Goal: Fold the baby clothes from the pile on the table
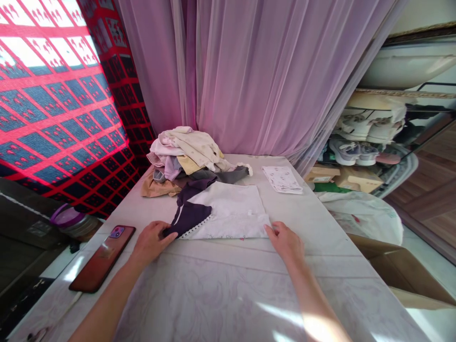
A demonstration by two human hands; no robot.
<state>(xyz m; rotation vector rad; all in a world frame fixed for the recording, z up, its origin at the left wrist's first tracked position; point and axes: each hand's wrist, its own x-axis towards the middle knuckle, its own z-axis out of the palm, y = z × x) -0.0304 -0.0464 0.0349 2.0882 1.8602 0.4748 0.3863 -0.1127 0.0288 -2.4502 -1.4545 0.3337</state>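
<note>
A white shirt (231,209) with dark purple sleeves and lace trim lies folded double on the table, its folded edge toward me. My left hand (152,241) pinches the dark sleeve at the near left corner between thumb and fingers. At the near right corner, my right hand (288,243) holds the white edge in the same way. Just behind the shirt rises a heap of crumpled clothes (188,147) in white, pink, tan and grey. A flat folded white cloth with small prints (282,179) rests at the far right.
The table (213,289) has a pale patterned cover. A red-brown phone (101,260) with a cable lies at its left. Purple curtains (249,76) hang behind. To the right stand a shoe rack (377,111) and an open cardboard box (402,266); a purple-lidded jar (73,221) is at left.
</note>
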